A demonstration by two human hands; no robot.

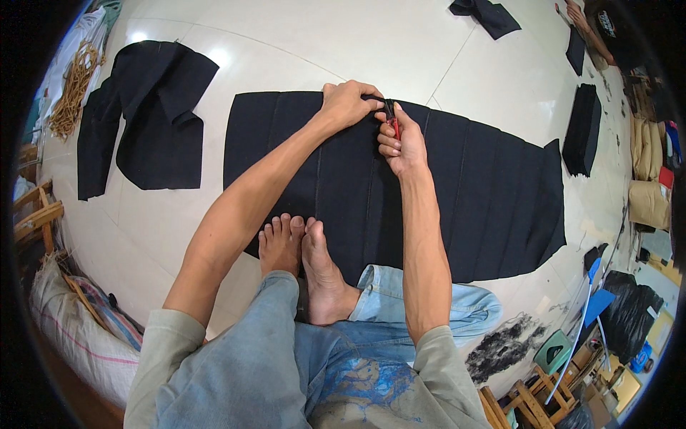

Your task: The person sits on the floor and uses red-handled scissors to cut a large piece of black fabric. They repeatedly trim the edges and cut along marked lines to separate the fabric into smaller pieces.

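A long black fabric panel (343,186) with several stitched seams lies spread on the floor before me. At its far edge my left hand (346,104) is closed, pinching the cloth between thumb and fingers. Just right of it, my right hand (404,143) is wrapped round a small red-handled tool (395,127), its dark tip at the fabric edge beside the left fingertips. The tool looks like thread snips, but the fingers cover much of it. My bare feet (314,264) rest on the panel's near edge.
Loose black fabric pieces (161,114) lie at the left, another piece (493,18) far off. A folded black stack (581,132) sits at the right. Another person's arm (589,32) shows at the far right. White sacks (86,329), wooden frames and a black plastic bag (629,314) line the sides.
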